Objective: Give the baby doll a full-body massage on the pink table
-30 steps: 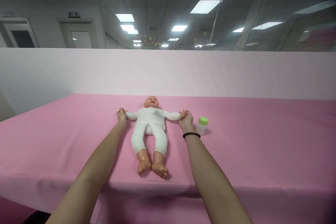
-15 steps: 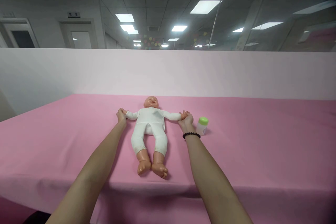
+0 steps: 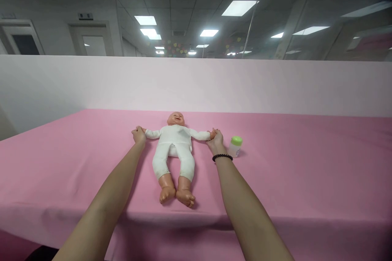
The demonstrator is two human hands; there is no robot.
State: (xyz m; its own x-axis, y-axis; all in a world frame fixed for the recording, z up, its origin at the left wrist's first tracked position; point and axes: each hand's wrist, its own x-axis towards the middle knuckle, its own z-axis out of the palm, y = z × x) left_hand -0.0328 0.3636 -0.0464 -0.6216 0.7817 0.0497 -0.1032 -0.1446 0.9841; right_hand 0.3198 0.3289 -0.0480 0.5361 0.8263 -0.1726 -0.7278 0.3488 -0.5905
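Note:
A baby doll (image 3: 177,138) in a white suit lies on its back on the pink cloth, head away from me, bare feet towards the front edge, both arms stretched out sideways. My left hand (image 3: 139,134) is closed round the doll's hand at the left, which my fingers mostly hide. At the right, my right hand (image 3: 217,140) grips the doll's other hand, whose small fingers show above mine. A dark beaded bracelet (image 3: 222,157) circles my right wrist.
A small clear jar with a green lid (image 3: 236,142) stands just right of my right hand. The pink cloth (image 3: 306,171) covers the table and hangs over its front edge. A low white wall (image 3: 196,85) runs behind, with glass above it.
My left hand has moved slightly outward to the left, with the doll's hand in it. My right hand has barely moved and still holds the other doll hand.

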